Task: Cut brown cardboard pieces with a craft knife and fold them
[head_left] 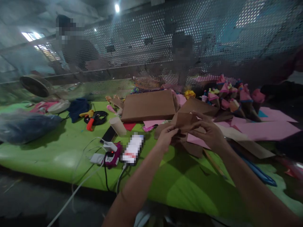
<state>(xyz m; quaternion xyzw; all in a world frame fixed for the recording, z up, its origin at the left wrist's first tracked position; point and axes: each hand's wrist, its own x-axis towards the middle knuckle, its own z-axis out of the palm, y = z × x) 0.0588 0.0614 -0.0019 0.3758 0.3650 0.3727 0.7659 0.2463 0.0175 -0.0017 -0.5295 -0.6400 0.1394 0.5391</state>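
Between my two hands is a piece of brown paper point(186, 121), raised a little above the green table. My left hand point(167, 136) pinches its lower left edge. On the right side, my right hand point(208, 129) grips the paper with thumb and fingers, the fingers bent. More brown paper pieces point(193, 148) and some pink paper point(198, 141) lie beneath and around my hands. A pencil point(214, 162) rests on the table below my right hand. Behind the hands stands a large brown paper bag point(149, 105) lying on its side.
A lit phone point(133, 148) and a pink power strip point(115, 156) with cables lie left of my arms. Further left are an orange glue gun point(90, 121) and a plastic bag point(26, 126). Pink paper cones point(245, 94) crowd the back right. A perforated screen point(132, 56) stands behind.
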